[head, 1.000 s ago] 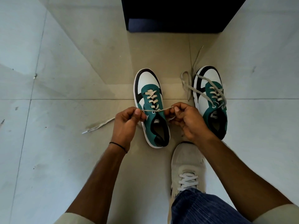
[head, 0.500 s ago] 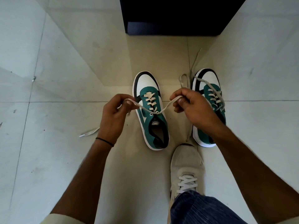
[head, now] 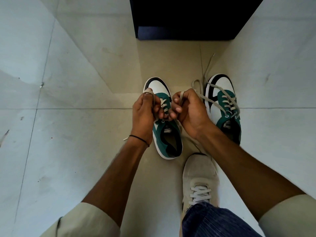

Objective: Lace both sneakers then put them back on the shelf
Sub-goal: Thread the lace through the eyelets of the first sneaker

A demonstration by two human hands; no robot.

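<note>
Step in hand: tying off the first sneaker (head: 159, 88), which stands on the tiled floor (head: 68, 151) directly under both hands, toe pointing away from the person.

- Left hand (head: 145, 113): fingers curled, pinching a loop of the beige lace (head: 153, 100), which runs over the fingertip.
- Right hand (head: 188, 110): fingers curled, gripping the other loop (head: 181, 98) of the same lace.
- The hands sit close together, knuckles nearly touching above the top eyelets. Eyelet rows below look threaded.
- Second sneaker (head: 224, 82): just beside the first, on the right. Its lace (head: 220, 100) is threaded but lies slack, trailing over the toe and onto the floor; untied.
- Dark cabinet (head: 188, 17) beyond the sneakers, probably the shelf.
- The person's own white shoe (head: 200, 177) is planted near the first sneaker's heel.

Judgement: roughly mid-task. The next move calls for crossing the two loops, tucking one through and pulling evenly so that the bow seats without loosening the rows. The second sneaker then needs tightening and tying before shelving.
</note>
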